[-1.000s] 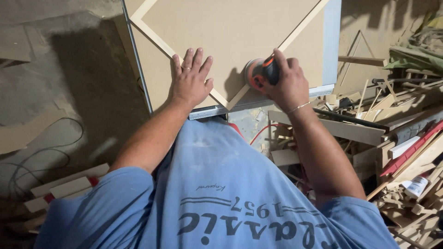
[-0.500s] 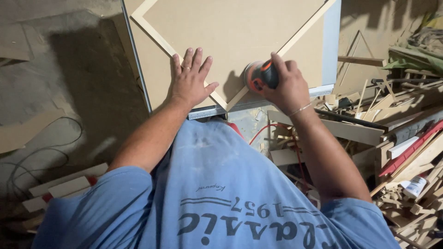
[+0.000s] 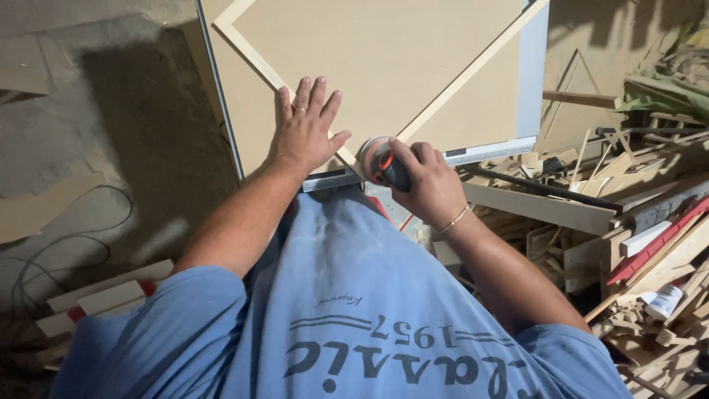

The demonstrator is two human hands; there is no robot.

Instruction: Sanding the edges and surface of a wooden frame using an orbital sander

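A tan fibreboard panel (image 3: 391, 66) lies flat on the bench, its smooth matt face framed by a pale wooden strip (image 3: 255, 55) set as a diamond whose lower corner points toward the person. The left hand (image 3: 304, 133) rests palm-down with fingers spread on the panel beside that corner, gripping nothing. The right hand (image 3: 428, 181) is wrapped tight around a small sander (image 3: 380, 161), black and orange with a round pad, which meets the panel at the corner of the strip. A white squeeze bottle (image 3: 663, 301) with a dark cap lies among the wood offcuts (image 3: 635, 244) piled at right, below a long red bar (image 3: 657, 247).
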